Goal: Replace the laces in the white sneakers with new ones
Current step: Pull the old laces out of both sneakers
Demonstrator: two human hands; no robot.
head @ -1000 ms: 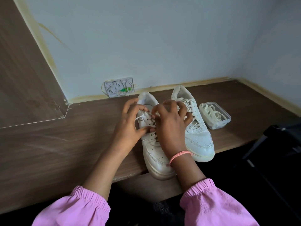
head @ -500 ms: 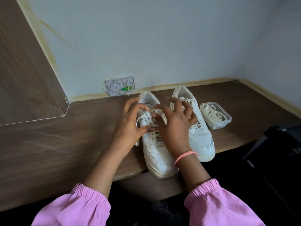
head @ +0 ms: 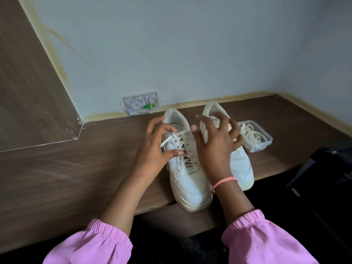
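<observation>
Brown wood-grain laminate desk (head: pixel 76 178) ran wall to wall, matte, with a straight front edge. Two white leather low-top sneakers stood on it side by side, toes toward the person: near sneaker (head: pixel 188 180), perforated toe cap overhanging the desk edge, sole rim yellowed; far sneaker (head: pixel 240 164) just right of it, largely behind the right hand. A clear rectangular plastic tub (head: pixel 266 141) sat just right of the far sneaker, holding coiled flat cream laces (head: pixel 251 133). A small white wall plate with a green spot (head: pixel 141 105) was fixed low on the pale wall.

Flat white lace (head: pixel 172 139) lay partly threaded through the near sneaker's upper eyelets. Left hand (head: pixel 154 147) rested at that sneaker's left side, fingers curled, fingertips pinching the lace at the collar, thumb pressed near the eyelets. Right hand (head: pixel 217 145), motion-blurred, hovered over both sneakers, fingers spread and slack, gripping nothing visible; pink band at wrist. Both forearms bare, pink gathered sleeves (head: pixel 89 244) at the bottom.
</observation>
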